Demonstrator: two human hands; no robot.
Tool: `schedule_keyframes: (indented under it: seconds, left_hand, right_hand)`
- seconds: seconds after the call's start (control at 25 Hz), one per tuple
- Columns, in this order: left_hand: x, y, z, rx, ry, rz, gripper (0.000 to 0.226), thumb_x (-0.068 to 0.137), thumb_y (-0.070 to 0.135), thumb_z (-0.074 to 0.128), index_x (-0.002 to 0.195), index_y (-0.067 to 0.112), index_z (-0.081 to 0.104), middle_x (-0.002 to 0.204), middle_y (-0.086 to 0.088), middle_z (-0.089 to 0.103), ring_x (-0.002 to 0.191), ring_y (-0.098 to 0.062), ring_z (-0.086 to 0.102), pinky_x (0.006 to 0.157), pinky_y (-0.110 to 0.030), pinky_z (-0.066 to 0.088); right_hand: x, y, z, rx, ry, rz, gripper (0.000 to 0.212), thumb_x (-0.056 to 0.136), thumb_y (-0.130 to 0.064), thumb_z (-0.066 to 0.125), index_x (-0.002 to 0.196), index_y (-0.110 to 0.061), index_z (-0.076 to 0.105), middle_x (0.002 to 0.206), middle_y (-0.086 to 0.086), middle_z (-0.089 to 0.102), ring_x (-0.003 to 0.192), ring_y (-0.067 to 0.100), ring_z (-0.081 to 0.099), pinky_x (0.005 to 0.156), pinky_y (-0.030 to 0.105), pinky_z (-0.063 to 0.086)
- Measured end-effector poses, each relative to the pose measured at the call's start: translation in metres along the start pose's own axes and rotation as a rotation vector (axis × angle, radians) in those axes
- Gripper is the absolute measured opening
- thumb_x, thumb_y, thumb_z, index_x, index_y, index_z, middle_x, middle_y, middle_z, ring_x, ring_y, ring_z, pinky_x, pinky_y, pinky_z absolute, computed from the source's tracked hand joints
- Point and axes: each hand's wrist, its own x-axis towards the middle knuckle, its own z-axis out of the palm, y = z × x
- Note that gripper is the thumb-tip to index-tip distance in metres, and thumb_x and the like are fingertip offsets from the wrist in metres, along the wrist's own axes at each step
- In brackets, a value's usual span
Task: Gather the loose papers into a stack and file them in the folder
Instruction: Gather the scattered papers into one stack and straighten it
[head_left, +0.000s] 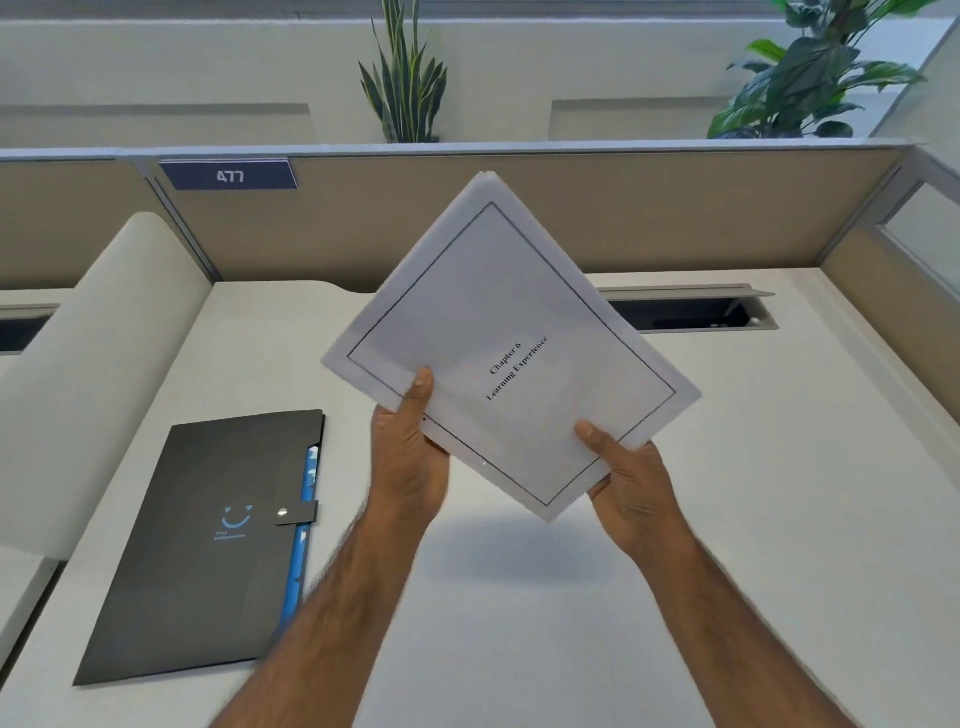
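Observation:
A stack of white papers (511, 332) is held up in the air over the desk, turned like a diamond, its top sheet showing a thin black border and the words "Chapter 6 Learning Experience". My left hand (413, 457) grips the lower left edge with the thumb on top. On the lower right edge my right hand (631, 478) holds it the same way. The dark grey folder (208, 540) lies flat on the desk to the left, closed with a snap strap, blue dividers showing along its right side.
The white desk (519, 623) is walled by tan partitions (623, 218) at the back and right. A cable slot (685, 312) is cut into the desk behind the papers. A curved white divider (104, 364) rises on the left. Plants (405, 83) stand beyond the partition.

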Motion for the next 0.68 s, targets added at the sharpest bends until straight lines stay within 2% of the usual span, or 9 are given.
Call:
schedule_keyframes:
  seconds: [0.12,0.16,0.24,0.32,0.36,0.44,0.52,0.6,0.68]
  left_hand:
    - [0.019,0.040,-0.036,0.139,-0.137,0.062,0.033,0.101,0.025,0.052,0.126,0.018,0.071,0.127,-0.006,0.073,0.112,-0.019,0.071,0.089,-0.032,0.059]
    - [0.026,0.053,-0.046,0.261,-0.173,0.038,0.037,0.099,0.030,0.054,0.131,0.017,0.068,0.128,-0.008,0.073,0.109,-0.022,0.072,0.088,-0.032,0.060]
    - [0.032,0.058,-0.059,0.545,-0.231,-0.052,0.047,0.090,0.036,0.067,0.132,0.014,0.067,0.127,-0.012,0.073,0.109,-0.030,0.072,0.092,-0.040,0.060]
    - [0.027,0.040,-0.064,0.662,-0.277,-0.084,0.049,0.084,0.035,0.077,0.127,0.013,0.070,0.124,-0.012,0.074,0.117,-0.033,0.070,0.099,-0.047,0.057]
    - [0.022,0.030,-0.065,0.660,-0.285,-0.065,0.047,0.084,0.033,0.079,0.126,0.016,0.070,0.124,-0.010,0.075,0.117,-0.030,0.070,0.098,-0.044,0.058]
    - [0.015,0.015,-0.071,0.634,-0.263,-0.013,0.039,0.084,0.035,0.081,0.121,0.026,0.074,0.121,-0.005,0.076,0.112,-0.021,0.073,0.088,-0.031,0.061]
    - [0.009,0.006,-0.082,0.664,-0.185,-0.009,0.032,0.077,0.040,0.084,0.109,0.033,0.079,0.110,0.001,0.080,0.104,-0.017,0.076,0.078,-0.022,0.059]
    - [0.002,-0.008,-0.093,0.739,-0.134,-0.060,0.025,0.076,0.040,0.084,0.100,0.036,0.081,0.103,0.003,0.081,0.100,-0.019,0.076,0.073,-0.021,0.059]
    - [-0.006,-0.021,-0.095,0.782,-0.121,-0.098,0.020,0.078,0.038,0.080,0.098,0.040,0.080,0.103,0.004,0.081,0.100,-0.020,0.076,0.077,-0.027,0.061]
  right_hand:
    - [0.003,-0.028,-0.005,-0.213,0.097,-0.083,0.030,0.086,0.003,0.071,0.108,-0.017,0.076,0.114,0.009,0.077,0.104,0.024,0.074,0.087,0.038,0.059]
    - [0.004,-0.036,-0.010,-0.311,0.112,-0.101,0.027,0.086,0.002,0.072,0.105,-0.017,0.077,0.111,0.008,0.078,0.103,0.024,0.074,0.088,0.037,0.059]
    - [0.004,-0.043,-0.014,-0.457,0.112,-0.126,0.024,0.084,-0.002,0.076,0.097,-0.022,0.080,0.104,0.004,0.080,0.096,0.020,0.076,0.080,0.029,0.061]
    - [0.004,-0.038,-0.012,-0.525,0.122,-0.147,0.024,0.083,-0.007,0.079,0.090,-0.029,0.082,0.095,-0.003,0.081,0.087,0.012,0.077,0.070,0.020,0.059]
    - [0.005,-0.033,-0.011,-0.543,0.139,-0.159,0.023,0.083,-0.008,0.080,0.088,-0.030,0.082,0.092,-0.005,0.081,0.083,0.010,0.076,0.068,0.019,0.059]
    - [0.005,-0.023,-0.014,-0.568,0.187,-0.171,0.020,0.083,-0.009,0.081,0.086,-0.029,0.081,0.089,-0.006,0.081,0.081,0.010,0.076,0.068,0.021,0.060]
    - [0.002,-0.012,-0.022,-0.607,0.194,-0.137,0.021,0.084,-0.008,0.080,0.087,-0.029,0.079,0.087,-0.008,0.081,0.080,0.011,0.075,0.067,0.022,0.060]
    - [-0.005,0.000,-0.031,-0.681,0.157,-0.094,0.026,0.086,-0.006,0.076,0.091,-0.031,0.076,0.085,-0.011,0.078,0.079,0.008,0.071,0.067,0.021,0.056]
    - [-0.010,0.010,-0.034,-0.725,0.174,-0.075,0.028,0.088,-0.008,0.074,0.091,-0.035,0.076,0.084,-0.013,0.077,0.079,0.007,0.069,0.071,0.022,0.055]
